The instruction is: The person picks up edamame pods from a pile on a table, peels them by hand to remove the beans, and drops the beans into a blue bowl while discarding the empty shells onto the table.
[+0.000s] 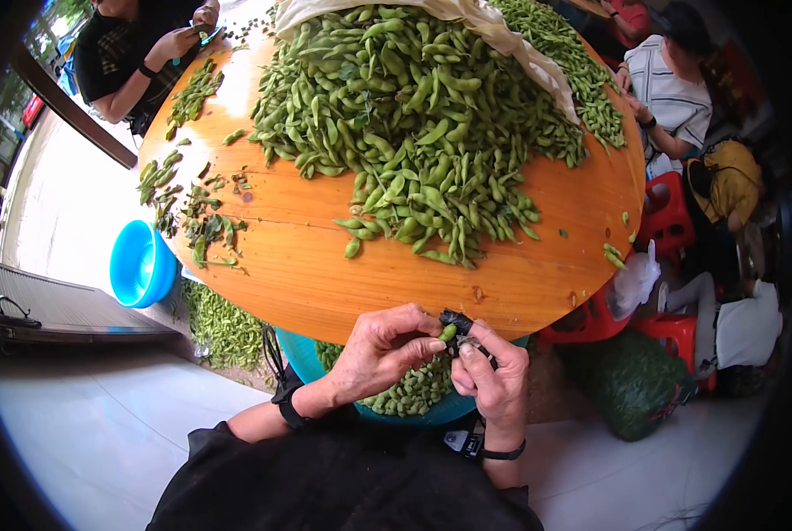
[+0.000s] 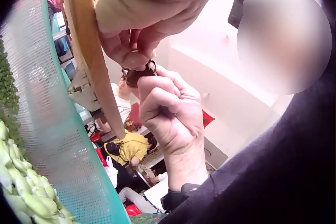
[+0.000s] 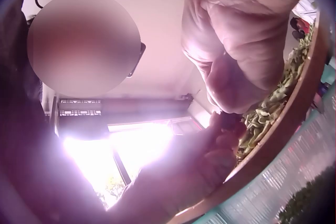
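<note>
Over the table's near edge, my left hand (image 1: 382, 352) pinches a green edamame pod (image 1: 448, 333) between thumb and fingertips. Close against it, my right hand (image 1: 495, 382) has its fingers curled round a small dark object (image 1: 456, 320); I cannot tell what kind it is. In the left wrist view the fingertips of both hands meet at this dark object (image 2: 139, 74). Under the hands, a teal basket (image 1: 294, 354) holds pale green pods (image 1: 413, 389). A large heap of edamame pods (image 1: 413, 133) covers the middle of the wooden table (image 1: 298, 239).
Leaf scraps and pods (image 1: 205, 226) lie at the table's left. A blue basin (image 1: 142, 265) stands beyond, near pods (image 1: 223, 327) on the floor. Red stools (image 1: 666, 212) and a dark green bag (image 1: 626, 389) are at right. Other people sit round the table.
</note>
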The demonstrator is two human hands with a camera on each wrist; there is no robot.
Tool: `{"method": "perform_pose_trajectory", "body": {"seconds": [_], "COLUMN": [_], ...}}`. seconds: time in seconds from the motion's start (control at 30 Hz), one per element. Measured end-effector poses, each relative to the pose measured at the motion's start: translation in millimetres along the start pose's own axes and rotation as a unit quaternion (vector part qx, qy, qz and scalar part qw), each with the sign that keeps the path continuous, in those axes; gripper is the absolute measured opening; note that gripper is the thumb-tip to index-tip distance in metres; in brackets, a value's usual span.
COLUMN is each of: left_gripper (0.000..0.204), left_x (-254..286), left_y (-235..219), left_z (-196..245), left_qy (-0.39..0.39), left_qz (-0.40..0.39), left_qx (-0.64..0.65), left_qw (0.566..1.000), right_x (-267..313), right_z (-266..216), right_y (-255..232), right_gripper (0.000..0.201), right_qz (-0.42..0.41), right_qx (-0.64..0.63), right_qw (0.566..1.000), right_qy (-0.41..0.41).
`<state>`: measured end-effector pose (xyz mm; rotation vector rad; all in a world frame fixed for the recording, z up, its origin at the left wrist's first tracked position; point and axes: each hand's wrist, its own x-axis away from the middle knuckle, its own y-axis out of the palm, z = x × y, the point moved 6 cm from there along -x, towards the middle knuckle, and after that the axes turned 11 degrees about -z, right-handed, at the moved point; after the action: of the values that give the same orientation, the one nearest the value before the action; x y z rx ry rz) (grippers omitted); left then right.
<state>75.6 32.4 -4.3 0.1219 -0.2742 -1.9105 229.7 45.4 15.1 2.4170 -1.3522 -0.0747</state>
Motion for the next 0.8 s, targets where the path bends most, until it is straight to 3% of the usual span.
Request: {"method": "perform_pose_trajectory", "body": {"seconds": [0.17, 0.23, 0.47, 0.57, 0.6, 0.63, 0.67, 0.73, 0.8], "left_gripper": [0.013, 0.015, 0.016, 0.012, 0.010, 0.008, 0.008, 0.008, 0.009], "left_x": [-0.1, 0.6, 1.2, 3.2, 3.5, 4.2, 4.5, 4.6, 4.1], "left_y": [1.7, 1.6, 1.5, -0.5, -1.0, 1.3, 0.5, 5.8, 5.1], "left_z": [9.6, 20.1, 21.9, 13.4, 4.7, -4.1, -4.2, -10.5, -10.0], "left_qy": [0.055, 0.111, 0.118, 0.075, 0.023, -0.030, -0.030, -0.065, -0.071], "left_qz": [0.017, 0.064, 0.061, 0.047, 0.028, 0.009, 0.008, -0.024, -0.029], "left_qx": [-0.129, -0.206, -0.237, -0.149, -0.016, 0.119, 0.119, 0.287, 0.315], "left_qw": [0.990, 0.970, 0.963, 0.985, 0.999, 0.992, 0.992, 0.956, 0.946], "right_x": [0.1, 0.9, -0.3, -1.3, -1.8, -2.8, -3.4, -5.7, -8.3], "right_z": [1.4, -1.5, -6.5, -3.6, -0.9, 5.3, 9.2, 7.7, 6.0], "right_y": [-3.2, -2.9, -2.1, -1.1, -2.1, -2.4, -1.5, 2.0, 7.8], "right_gripper": [0.027, 0.026, 0.025, 0.026, 0.026, 0.026, 0.026, 0.026, 0.027], "right_qz": [-0.019, -0.024, -0.028, -0.030, -0.030, -0.045, -0.060, -0.068, -0.078], "right_qx": [-0.003, 0.008, 0.114, 0.067, 0.066, -0.030, -0.126, -0.139, -0.152], "right_qw": [1.000, 1.000, 0.992, 0.996, 0.996, 0.997, 0.989, 0.987, 0.984], "right_qy": [0.011, 0.003, -0.047, -0.049, -0.049, -0.046, -0.042, -0.051, -0.060]}}
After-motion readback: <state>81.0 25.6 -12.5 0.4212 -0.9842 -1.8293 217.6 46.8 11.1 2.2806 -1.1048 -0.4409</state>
